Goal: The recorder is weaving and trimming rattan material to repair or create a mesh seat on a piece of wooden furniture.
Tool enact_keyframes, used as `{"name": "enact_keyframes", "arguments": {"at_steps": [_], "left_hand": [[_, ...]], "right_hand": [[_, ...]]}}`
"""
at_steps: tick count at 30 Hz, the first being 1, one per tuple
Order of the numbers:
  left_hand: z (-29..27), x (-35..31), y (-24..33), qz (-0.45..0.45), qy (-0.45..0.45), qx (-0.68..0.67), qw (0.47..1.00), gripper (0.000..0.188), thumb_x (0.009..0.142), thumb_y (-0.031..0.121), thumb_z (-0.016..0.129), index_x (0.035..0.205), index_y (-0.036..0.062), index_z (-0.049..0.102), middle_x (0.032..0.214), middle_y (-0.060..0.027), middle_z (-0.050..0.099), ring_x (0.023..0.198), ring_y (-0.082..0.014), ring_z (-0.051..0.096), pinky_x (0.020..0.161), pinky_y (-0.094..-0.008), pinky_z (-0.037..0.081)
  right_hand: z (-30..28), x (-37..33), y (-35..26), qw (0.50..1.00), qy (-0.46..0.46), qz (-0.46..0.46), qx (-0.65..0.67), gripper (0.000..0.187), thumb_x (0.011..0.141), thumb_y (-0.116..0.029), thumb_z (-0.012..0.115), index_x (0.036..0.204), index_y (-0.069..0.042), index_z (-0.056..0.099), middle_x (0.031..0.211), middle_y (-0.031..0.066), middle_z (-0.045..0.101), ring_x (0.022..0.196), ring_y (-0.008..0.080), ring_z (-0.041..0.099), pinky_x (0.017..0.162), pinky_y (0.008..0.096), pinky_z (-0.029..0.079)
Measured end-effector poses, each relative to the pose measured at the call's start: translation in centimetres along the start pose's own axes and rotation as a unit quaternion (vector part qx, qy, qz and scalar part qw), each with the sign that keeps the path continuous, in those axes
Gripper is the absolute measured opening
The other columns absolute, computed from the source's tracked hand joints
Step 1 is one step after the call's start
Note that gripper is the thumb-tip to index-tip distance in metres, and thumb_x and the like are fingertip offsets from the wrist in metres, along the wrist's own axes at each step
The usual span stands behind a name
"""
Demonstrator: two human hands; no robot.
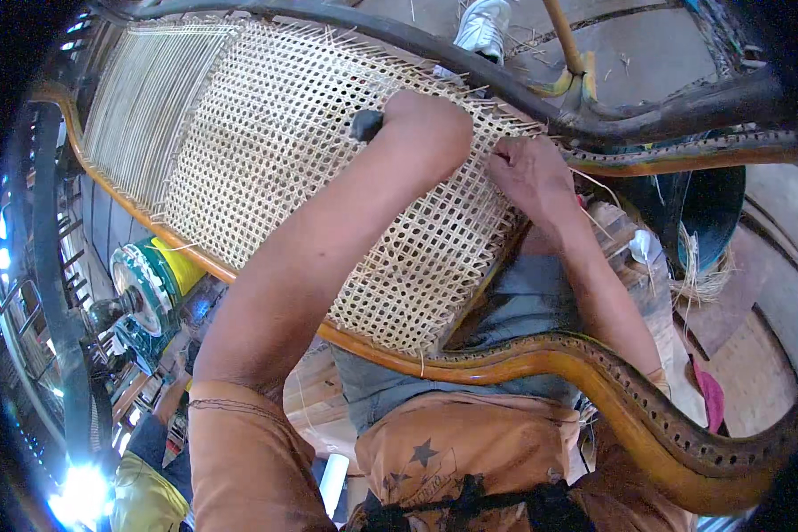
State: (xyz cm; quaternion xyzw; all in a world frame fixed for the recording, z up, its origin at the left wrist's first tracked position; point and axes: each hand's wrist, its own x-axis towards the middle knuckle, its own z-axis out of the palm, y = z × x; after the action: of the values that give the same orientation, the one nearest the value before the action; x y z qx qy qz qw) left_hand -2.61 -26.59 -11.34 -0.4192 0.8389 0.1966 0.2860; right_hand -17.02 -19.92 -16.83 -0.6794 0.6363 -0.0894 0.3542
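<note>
A woven cane panel [266, 133] with open holes stretches across a curved wooden frame [496, 368] over my lap. My left hand [427, 120] is closed in a fist above the panel's far right part. A dark, rounded handle end [366, 125] sticks out of its left side; the rest of that tool is hidden. Close by, my right hand [534, 173] lies at the panel's right edge, its fingers curled together against the weave. What they pinch is too hidden to name. A thin cane strand [601, 184] curves out beside this hand. Loose strand ends line the far edge.
A dark frame rail [505, 84] runs along the far side. At right stand a dark green bucket [714, 208] and a bundle of cane strands [705, 275]. A green and yellow machine [155, 284] is at left. Another person's yellow garment [146, 496] shows lower left, and a white shoe [483, 31] beyond the rail.
</note>
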Motion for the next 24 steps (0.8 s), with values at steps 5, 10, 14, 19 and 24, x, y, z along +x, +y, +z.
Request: {"name": "enact_keyframes", "arguments": {"at_steps": [5, 10, 14, 19, 24], "left_hand": [[-0.9, 0.7, 1.8, 0.045, -0.021, 0.069, 0.996, 0.021, 0.076, 0.012, 0.049, 0.084, 0.0043, 0.067, 0.087, -0.0136, 0.065, 0.080, -0.0262, 0.064, 0.067, -0.0396, 0.050], [0.6, 1.5, 0.9, 0.067, -0.004, 0.043, 0.997, 0.021, 0.075, 0.012, 0.049, 0.084, 0.0048, 0.066, 0.086, -0.0140, 0.065, 0.079, -0.0278, 0.064, 0.066, -0.0409, 0.051], [1.7, 0.9, 0.3, 0.054, 0.025, 0.022, 0.998, 0.020, 0.076, 0.012, 0.048, 0.082, 0.0046, 0.066, 0.084, -0.0141, 0.065, 0.078, -0.0288, 0.064, 0.064, -0.0402, 0.051], [2.4, 0.3, 0.0, 0.060, 0.026, 0.052, 0.996, 0.019, 0.079, 0.012, 0.049, 0.085, 0.0079, 0.067, 0.087, -0.0096, 0.066, 0.081, -0.0225, 0.064, 0.066, -0.0352, 0.050], [2.4, 0.3, -0.2, 0.006, 0.046, 0.000, 0.999, 0.019, 0.077, 0.012, 0.050, 0.085, 0.0069, 0.067, 0.086, -0.0109, 0.066, 0.080, -0.0244, 0.064, 0.066, -0.0362, 0.050]], "right_hand": [[0.2, 0.3, 0.7, 0.999, -0.021, -0.016, -0.029, 0.026, 0.072, -0.022, 0.048, 0.082, 0.000, 0.061, 0.074, 0.0229, 0.057, 0.071, 0.0364, 0.058, 0.064, 0.0418, 0.045], [-0.2, 0.5, 0.1, 0.997, -0.057, 0.027, -0.038, 0.026, 0.071, -0.020, 0.047, 0.080, 0.001, 0.060, 0.074, 0.0251, 0.056, 0.074, 0.0386, 0.057, 0.067, 0.0428, 0.045], [-1.1, 0.5, -0.1, 0.997, -0.070, 0.015, -0.029, 0.026, 0.069, -0.019, 0.046, 0.078, 0.002, 0.059, 0.074, 0.0245, 0.056, 0.074, 0.0395, 0.057, 0.068, 0.0437, 0.044], [-0.2, 0.5, 0.3, 0.998, -0.037, -0.016, -0.053, 0.024, 0.073, -0.020, 0.049, 0.076, 0.002, 0.057, 0.073, 0.0246, 0.057, 0.071, 0.0391, 0.056, 0.067, 0.0450, 0.045], [0.1, 0.5, -1.3, 0.991, -0.046, 0.006, -0.128, 0.022, 0.076, -0.024, 0.054, 0.082, -0.002, 0.058, 0.080, 0.0193, 0.059, 0.074, 0.0354, 0.057, 0.069, 0.0434, 0.045]]}}
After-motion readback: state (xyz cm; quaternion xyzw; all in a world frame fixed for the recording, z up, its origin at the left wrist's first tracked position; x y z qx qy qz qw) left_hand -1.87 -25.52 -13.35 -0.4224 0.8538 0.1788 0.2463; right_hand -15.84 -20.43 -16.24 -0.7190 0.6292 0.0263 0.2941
